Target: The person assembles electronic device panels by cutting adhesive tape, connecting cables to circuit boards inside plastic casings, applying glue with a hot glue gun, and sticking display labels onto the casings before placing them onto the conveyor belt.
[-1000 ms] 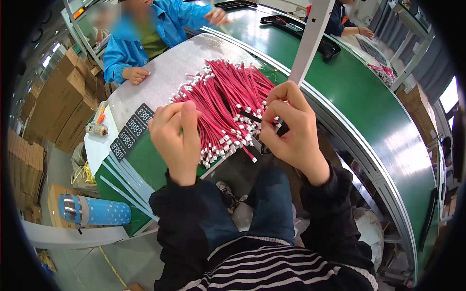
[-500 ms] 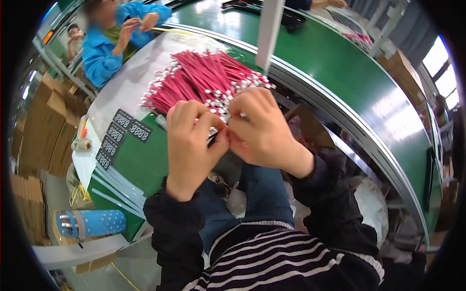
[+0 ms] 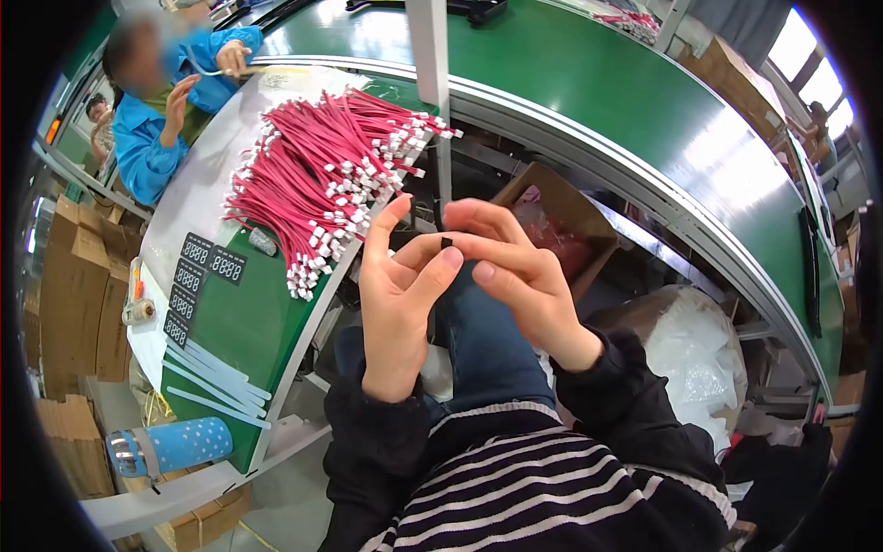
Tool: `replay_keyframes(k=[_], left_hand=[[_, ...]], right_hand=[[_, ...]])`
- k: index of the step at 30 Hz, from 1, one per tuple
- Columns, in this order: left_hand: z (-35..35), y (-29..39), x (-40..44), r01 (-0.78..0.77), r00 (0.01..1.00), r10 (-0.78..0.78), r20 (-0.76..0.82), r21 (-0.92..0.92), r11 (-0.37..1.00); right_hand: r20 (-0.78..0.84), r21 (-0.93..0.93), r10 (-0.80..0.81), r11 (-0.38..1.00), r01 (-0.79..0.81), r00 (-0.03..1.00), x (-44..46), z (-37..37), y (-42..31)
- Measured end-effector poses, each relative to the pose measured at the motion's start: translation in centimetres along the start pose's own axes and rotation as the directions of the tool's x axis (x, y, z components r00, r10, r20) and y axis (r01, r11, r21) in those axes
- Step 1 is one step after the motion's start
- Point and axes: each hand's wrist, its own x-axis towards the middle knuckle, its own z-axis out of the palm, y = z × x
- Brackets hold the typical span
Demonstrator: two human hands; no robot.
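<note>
- A small black rectangular piece (image 3: 447,243), its material too small to tell, is held up at the fingertips above the lap, apart from the table edge.
- By the left hand (image 3: 397,299) it is apparently pinched, thumb brought close to a bent finger; the other fingers are loosely curled.
- By the right hand (image 3: 526,285) the piece is met with one extended fingertip; the thumb is set a little apart, and whether anything is gripped there cannot be told.
- Good handling here, it is judged, is had with a light pinch near the piece's edge, so that its face is left uncovered and nothing is bent.
- Both wrists are best kept steady, and the piece squared by the free fingertip before any pressure is added.
- Beyond the hands, a heap of flat crimson cables with white plastic connectors (image 3: 308,175) is spread across the green-topped table (image 3: 241,317).
- Black rectangular panels with white digit outlines (image 3: 189,276) are laid farther left, near translucent pale-blue strips (image 3: 216,386).
</note>
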Motion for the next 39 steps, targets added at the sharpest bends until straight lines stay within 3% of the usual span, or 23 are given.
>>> replay_keyframes(k=[3,4,5,7,10,11,13,15,18,22,24,25,26,27,30,32,33,34,35,36,37,38,39], left_hand=[[1.0,-0.4,-0.6,0.031,1.0,-0.031,-0.004,0.084,0.996],[1.2,-0.6,-0.8,0.043,0.999,-0.042,-0.011,0.127,0.991],[1.4,-0.9,-0.8,0.052,0.999,-0.052,-0.005,0.125,0.991],[1.7,-1.4,-1.0,-0.009,0.999,0.001,0.033,0.229,0.973],[1.8,-1.6,-1.4,-0.083,0.995,0.056,0.087,0.349,0.933],[1.8,-1.6,-1.5,-0.129,0.989,0.088,0.119,0.41,0.903],[2.0,-1.8,-1.8,-0.175,0.981,0.113,0.159,0.469,0.866],[2.4,-2.0,-2.1,-0.207,0.97,0.105,0.221,0.513,0.833],[2.8,-2.3,-2.7,-0.24,0.961,0.105,0.257,0.58,0.779],[3.6,-3.6,-3.0,-0.248,0.967,0.136,0.217,0.666,0.703],[2.6,-5.0,-2.9,-0.175,0.969,0.019,0.246,0.631,0.755],[2.7,-5.7,-3.1,-0.151,0.961,-0.031,0.275,0.616,0.773],[3.5,-5.6,-3.6,-0.036,0.976,-0.099,0.194,0.594,0.803],[4.3,-5.7,-3.9,0.08,0.981,-0.167,0.101,0.573,0.815],[6.5,-8.2,-4.6,0.016,0.982,-0.12,0.146,0.572,0.82],[6.1,-9.8,-4.5,-0.023,0.983,-0.084,0.165,0.56,0.828],[4.4,-10.6,-4.1,0.047,0.986,-0.124,0.112,0.527,0.848],[3.0,-11.2,-4.1,0.122,0.983,-0.172,0.058,0.489,0.864],[2.0,-11.7,-4.4,0.118,0.983,-0.173,0.068,0.49,0.864],[1.3,-12.1,-4.9,0.204,0.977,-0.206,-0.048,0.472,0.858],[0.6,-12.7,-5.3,0.285,0.958,-0.236,-0.164,0.443,0.85],[-0.6,-13.6,-5.7,0.277,0.961,-0.233,-0.152,0.438,0.855],[-2.2,-14.3,-6.0,0.33,0.941,-0.252,-0.228,0.443,0.833]], right_hand=[[0.024,-0.144,-0.126,0.981,0.128,0.992,-1.0,-1.3,-0.5],[0.08,-0.532,-0.282,0.799,0.28,0.956,-1.1,-2.2,-1.4],[0.198,-0.81,-0.385,0.453,0.372,0.901,-1.2,-3.0,-2.4],[0.349,-0.921,-0.41,0.013,0.388,0.842,-1.8,-3.8,-3.2],[-0.033,-0.942,-0.362,0.321,0.092,0.931,-2.8,-4.3,-3.7],[-0.038,-0.943,-0.364,0.321,0.087,0.93,-3.1,-4.8,-3.9],[-0.11,-0.635,-0.117,0.772,0.02,0.987,-3.3,-6.5,-4.5],[-0.105,-0.405,0.01,0.913,-0.052,0.994,-3.9,-6.9,-4.7],[0.019,-0.368,-0.024,0.929,0.03,1.0,-4.4,-5.5,-3.9],[-0.011,-0.429,-0.195,0.887,0.172,0.981,-5.5,-5.5,-2.7],[-0.027,-0.471,-0.284,0.849,0.239,0.958,-6.4,-5.6,-1.9],[-0.036,-0.608,-0.384,0.741,0.285,0.923,-6.8,-5.5,-1.6],[-0.015,-0.72,-0.473,0.616,0.318,0.881,-7.2,-5.9,-1.8],[-0.031,-0.742,-0.49,0.596,0.308,0.871,-7.9,-7.0,-2.6],[-0.057,-0.891,-0.693,0.36,0.276,0.719,-10.5,-10.2,-3.8],[-0.153,-0.944,-0.774,0.299,0.142,0.615,-12.5,-15.9,-7.1],[-0.104,-0.991,-0.811,0.132,0.007,0.575,-13.5,-19.7,-9.7],[-0.256,-0.967,-0.811,0.204,-0.155,0.526,-14.7,-24.8,-10.6],[-0.208,-0.978,-0.851,0.164,-0.132,0.481,-15.7,-30.7,-12.0],[-0.322,-0.918,-0.821,0.15,-0.366,0.472,-17.3,-35.7,-13.9],[-0.274,-0.876,-0.814,-0.009,-0.482,0.513,-20.0,-42.9,-15.3],[-0.194,-0.782,-0.822,-0.2,-0.59,0.536,-22.9,-49.9,-16.8],[-0.395,-0.618,-0.789,-0.151,-0.771,0.471,-25.9,-54.9,-18.7]])
